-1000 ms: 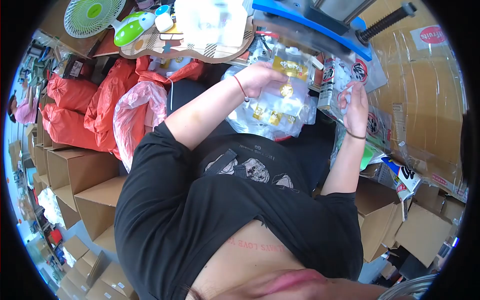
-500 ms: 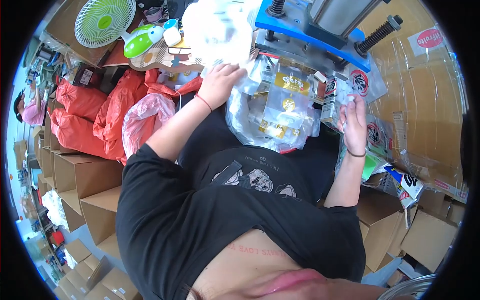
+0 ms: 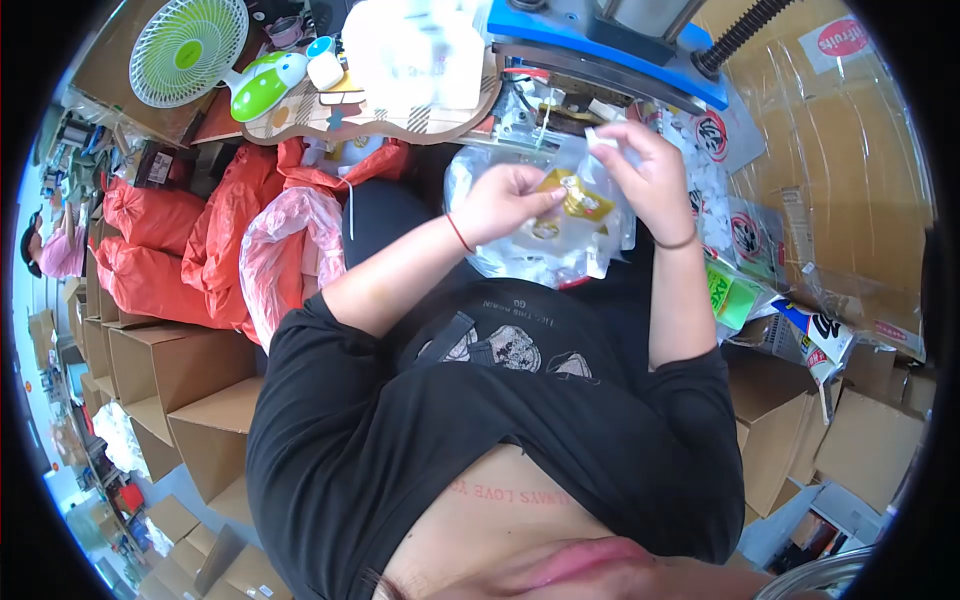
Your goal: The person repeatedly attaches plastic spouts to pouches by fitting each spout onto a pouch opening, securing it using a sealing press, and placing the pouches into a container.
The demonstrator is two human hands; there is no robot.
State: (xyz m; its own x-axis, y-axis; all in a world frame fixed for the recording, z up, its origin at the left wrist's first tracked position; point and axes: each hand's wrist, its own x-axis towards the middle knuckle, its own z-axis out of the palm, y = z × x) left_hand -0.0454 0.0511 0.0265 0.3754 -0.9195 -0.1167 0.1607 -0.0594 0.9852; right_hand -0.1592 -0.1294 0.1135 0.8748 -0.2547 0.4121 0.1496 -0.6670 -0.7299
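My left hand (image 3: 497,207) is closed on a clear plastic bag with gold printing (image 3: 580,197), its thumb lying over the gold patch. My right hand (image 3: 648,183) is at the right of the same bag. Its thumb and fingers pinch a small whitish piece (image 3: 600,140), too small to tell what it is. Beneath both hands, more clear plastic bags (image 3: 545,262) lie in a pile at my lap.
A blue-framed press (image 3: 610,62) stands ahead. Left of it are a white stack (image 3: 415,55) and a green fan (image 3: 188,55). Red plastic bags (image 3: 155,265) fill the left side. Cardboard boxes (image 3: 185,350) stand at lower left, and a large carton (image 3: 830,130) at right.
My left hand has come from the white stack down and right onto the gold-printed bag, gripping it. My right hand has moved left and up to that bag. The view has shifted slightly.
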